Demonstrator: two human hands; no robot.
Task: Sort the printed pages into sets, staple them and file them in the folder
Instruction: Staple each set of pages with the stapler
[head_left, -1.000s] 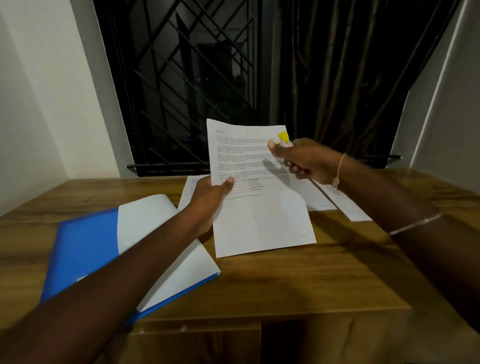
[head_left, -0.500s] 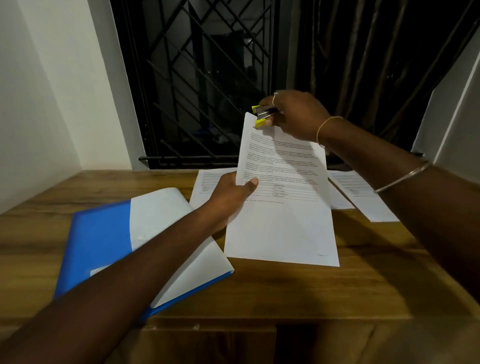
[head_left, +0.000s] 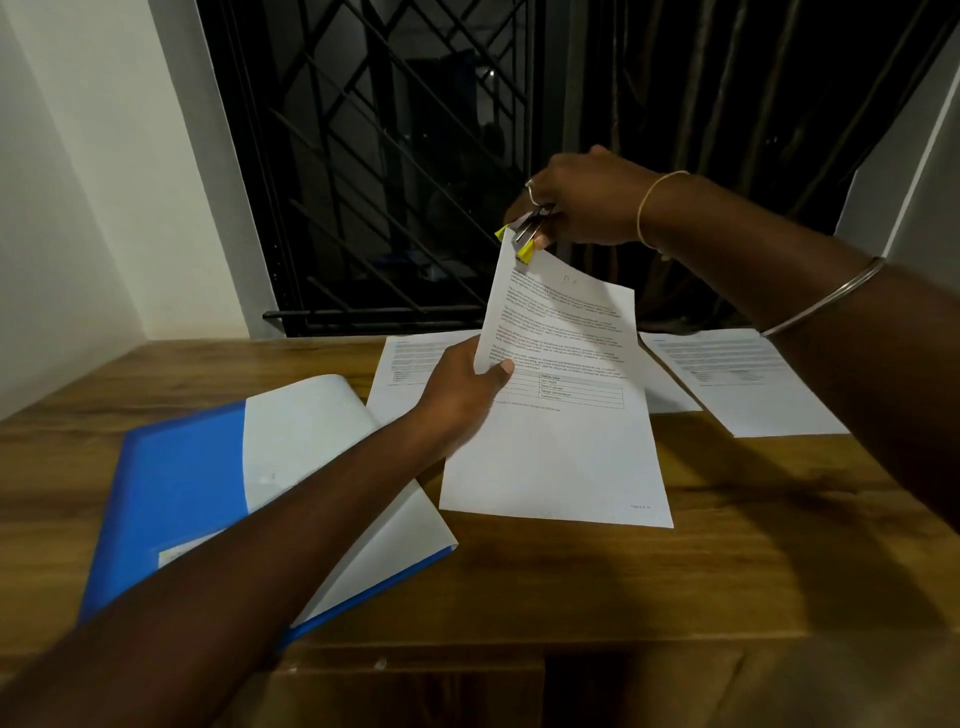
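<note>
My left hand (head_left: 464, 395) pinches the left edge of a set of printed pages (head_left: 561, 441), which stands tilted with its lower edge on the wooden table (head_left: 727, 561). My right hand (head_left: 582, 202) grips a small yellow and metal stapler (head_left: 522, 236) whose jaws sit over the set's top left corner. An open blue folder (head_left: 171, 483) with white sheets inside lies at the left, partly under my left forearm. More printed pages lie flat behind: one pile (head_left: 410, 364) at the middle and another pile (head_left: 737, 374) at the right.
A dark window with a black metal grille (head_left: 374, 156) and a dark curtain (head_left: 727, 130) stand behind the table. White walls close in at the left and right. The table's front edge runs along the bottom.
My right hand with the stapler went from the page's right side up to its top left corner. The set has tilted further upright. My left hand has kept its hold.
</note>
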